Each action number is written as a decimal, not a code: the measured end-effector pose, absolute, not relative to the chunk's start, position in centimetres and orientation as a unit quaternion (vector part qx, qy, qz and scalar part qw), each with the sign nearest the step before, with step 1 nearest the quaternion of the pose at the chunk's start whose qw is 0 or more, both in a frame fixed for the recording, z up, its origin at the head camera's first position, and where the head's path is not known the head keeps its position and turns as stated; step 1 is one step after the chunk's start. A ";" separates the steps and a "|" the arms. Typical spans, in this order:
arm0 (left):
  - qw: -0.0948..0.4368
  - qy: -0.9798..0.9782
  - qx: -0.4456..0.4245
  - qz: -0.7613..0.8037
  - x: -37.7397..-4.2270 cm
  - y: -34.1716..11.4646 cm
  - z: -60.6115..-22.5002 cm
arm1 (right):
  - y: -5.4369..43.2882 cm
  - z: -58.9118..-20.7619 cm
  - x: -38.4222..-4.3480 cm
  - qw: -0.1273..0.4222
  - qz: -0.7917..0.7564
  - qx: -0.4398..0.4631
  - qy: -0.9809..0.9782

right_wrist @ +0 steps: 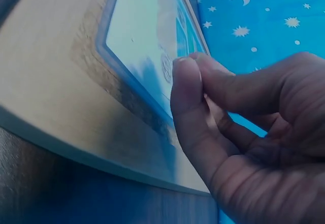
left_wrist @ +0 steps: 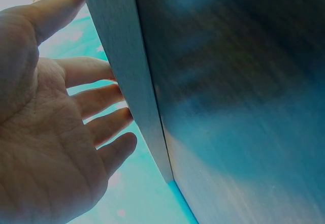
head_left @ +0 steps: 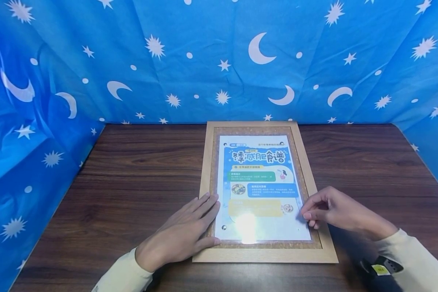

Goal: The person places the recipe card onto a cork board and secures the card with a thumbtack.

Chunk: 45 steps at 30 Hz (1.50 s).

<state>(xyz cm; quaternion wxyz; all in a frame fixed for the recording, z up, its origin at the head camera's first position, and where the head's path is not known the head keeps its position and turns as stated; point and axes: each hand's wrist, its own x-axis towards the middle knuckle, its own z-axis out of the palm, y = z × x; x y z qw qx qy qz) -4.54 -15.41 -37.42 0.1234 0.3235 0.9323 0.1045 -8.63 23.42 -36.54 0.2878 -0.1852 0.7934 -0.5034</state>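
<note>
A laminated sheet with coloured Chinese print (head_left: pixel 259 162) lies on a cork board in a pale wooden frame (head_left: pixel 266 255). Round silver tacks sit at its top left (head_left: pixel 225 144), top right (head_left: pixel 282 143) and lower left (head_left: pixel 224 227). A small dark mark shows near its lower right corner. My left hand (head_left: pixel 184 231) rests along the frame's lower left side, fingers extended, thumb tip by the sheet's lower left corner. At the sheet's lower right edge, my right hand (head_left: pixel 336 211) has thumb and index fingertips pinched together. I cannot tell whether something small is between them.
The board lies on a dark brown wooden table (head_left: pixel 149 162), its top edge close to the table's far edge. A blue cloth (head_left: pixel 204 81) with white moons and stars hangs behind and to both sides. A glare spot covers the sheet's lower middle.
</note>
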 end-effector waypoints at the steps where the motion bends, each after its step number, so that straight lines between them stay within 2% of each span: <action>1: 0.124 0.932 0.323 0.105 -4.5 -15.4 -37.4 | 23.3 -36.6 -8.6 0.293 -0.504 -0.184 0.791; 8: 0.120 0.932 0.327 0.104 -4.5 -15.4 -37.3 | 22.4 -37.3 -8.0 0.310 -0.497 -0.164 0.794; 32: 0.122 0.931 0.327 0.105 -4.6 -15.4 -37.4 | 21.1 -37.4 -7.9 0.292 -0.419 -0.195 0.837; 45: 0.122 0.932 0.325 0.105 -4.5 -15.4 -37.4 | 20.7 -37.1 -8.0 0.278 -0.355 -0.173 0.876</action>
